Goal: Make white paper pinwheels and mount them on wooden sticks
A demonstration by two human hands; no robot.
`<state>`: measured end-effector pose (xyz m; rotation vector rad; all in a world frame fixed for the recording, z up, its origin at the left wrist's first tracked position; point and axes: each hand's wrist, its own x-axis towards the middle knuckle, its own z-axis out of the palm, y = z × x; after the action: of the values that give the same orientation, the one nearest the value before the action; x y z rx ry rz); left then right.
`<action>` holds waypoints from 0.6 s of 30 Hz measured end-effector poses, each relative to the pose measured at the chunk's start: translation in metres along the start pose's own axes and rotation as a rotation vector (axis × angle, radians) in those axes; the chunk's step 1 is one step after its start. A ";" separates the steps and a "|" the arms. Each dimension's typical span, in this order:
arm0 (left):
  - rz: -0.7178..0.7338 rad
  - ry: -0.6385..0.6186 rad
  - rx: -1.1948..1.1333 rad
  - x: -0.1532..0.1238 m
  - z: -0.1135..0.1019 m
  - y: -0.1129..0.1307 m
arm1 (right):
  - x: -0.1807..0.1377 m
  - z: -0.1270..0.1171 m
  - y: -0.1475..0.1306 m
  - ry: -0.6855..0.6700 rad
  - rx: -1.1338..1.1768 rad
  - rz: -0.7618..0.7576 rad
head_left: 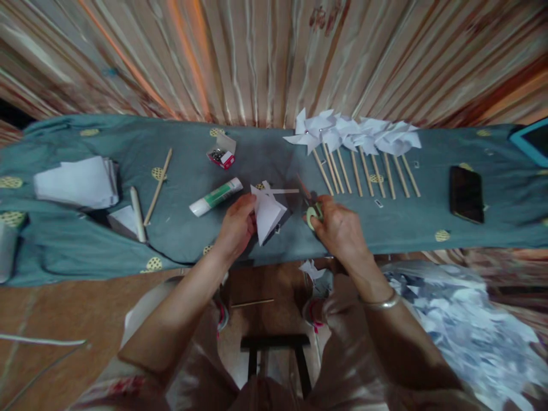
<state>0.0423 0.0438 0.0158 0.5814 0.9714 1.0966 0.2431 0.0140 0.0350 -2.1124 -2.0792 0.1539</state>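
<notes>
White paper (268, 216), scissors (314, 214); glue-stick label (218, 195) blurred

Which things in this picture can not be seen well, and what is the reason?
All in the head view.
1. Scissors: the right hand covers most of the handles; the blades are blurred.
2. Folded paper: the left hand hides its left edge.
3. Small box: contents too small to tell.
4. Blue-framed screen: cut off by the right edge.
</notes>
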 end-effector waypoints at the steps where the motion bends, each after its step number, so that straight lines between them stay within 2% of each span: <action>1: -0.010 -0.018 -0.018 -0.001 0.001 0.002 | 0.000 -0.002 -0.002 -0.010 -0.046 -0.005; 8: -0.004 -0.073 -0.013 -0.004 -0.004 0.004 | 0.006 -0.005 -0.008 -0.020 -0.117 -0.093; 18: 0.128 -0.051 0.222 0.001 -0.015 -0.010 | 0.010 0.004 -0.005 0.036 -0.166 -0.091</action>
<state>0.0336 0.0404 0.0000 0.8579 1.0293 1.0881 0.2378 0.0246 0.0330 -2.0874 -2.2316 -0.0703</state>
